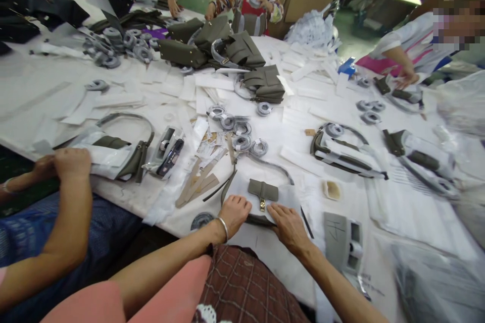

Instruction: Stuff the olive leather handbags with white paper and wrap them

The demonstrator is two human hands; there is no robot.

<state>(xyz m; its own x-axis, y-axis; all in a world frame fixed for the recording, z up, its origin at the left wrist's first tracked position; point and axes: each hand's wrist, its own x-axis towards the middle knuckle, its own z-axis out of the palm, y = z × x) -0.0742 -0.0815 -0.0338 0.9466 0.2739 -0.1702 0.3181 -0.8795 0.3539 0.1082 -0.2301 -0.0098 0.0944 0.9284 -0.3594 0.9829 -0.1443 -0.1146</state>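
A small olive-grey handbag [263, 190] lies before me on the table, its front covered by a white protective sheet [242, 189], with the flap and gold clasp [262, 205] showing. My left hand [235, 213] is closed on its lower left edge, fingers over the sheet. On the lower right edge, my right hand [287, 224] holds the same bag, fingers laid over the front and thumb hidden. The bag's strap [273, 165] arches away behind it. Beside my left wrist sits a dark wrapped coil [202, 220].
Several wrapped coils [242, 142] and paper strips lie beyond the bag. A co-worker's hands [74, 164] rest at another bag [113, 149] on the left. A tape dispenser [170, 156] and a grey-white dispenser marked in pen [341, 242] flank me. More bags [261, 83] are piled further back.
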